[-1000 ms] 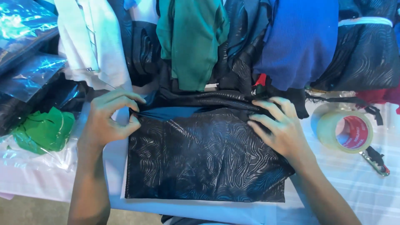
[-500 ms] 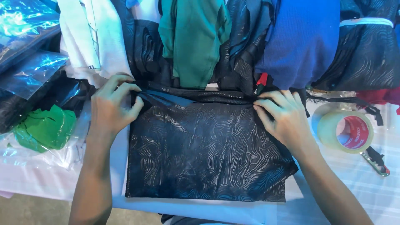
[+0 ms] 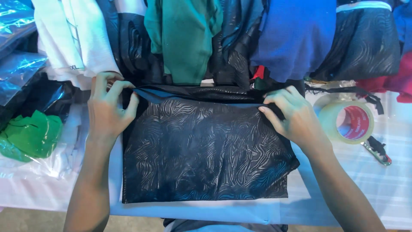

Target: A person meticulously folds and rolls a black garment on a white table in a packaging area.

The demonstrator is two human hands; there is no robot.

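A black garment with a shiny wavy pattern (image 3: 201, 150) lies folded into a rectangle on the white table (image 3: 365, 189). My left hand (image 3: 109, 109) pinches the garment's top left corner, fingers curled over the fold. At the top right corner my right hand (image 3: 292, 118) grips the same folded edge. A blue inner lining shows along that top edge between my hands.
Hanging or piled clothes crowd the back: white (image 3: 73, 38), green (image 3: 182, 38), blue (image 3: 296, 34) and more black patterned fabric (image 3: 365, 43). A roll of clear tape (image 3: 345, 122) sits at the right, a small tool (image 3: 377, 152) beside it. Bagged garments, one green (image 3: 30, 135), lie at the left.
Both hands have slid outward and up along the garment's top edge, pulling the fold flat; less blue lining shows now. The view has shifted slightly.
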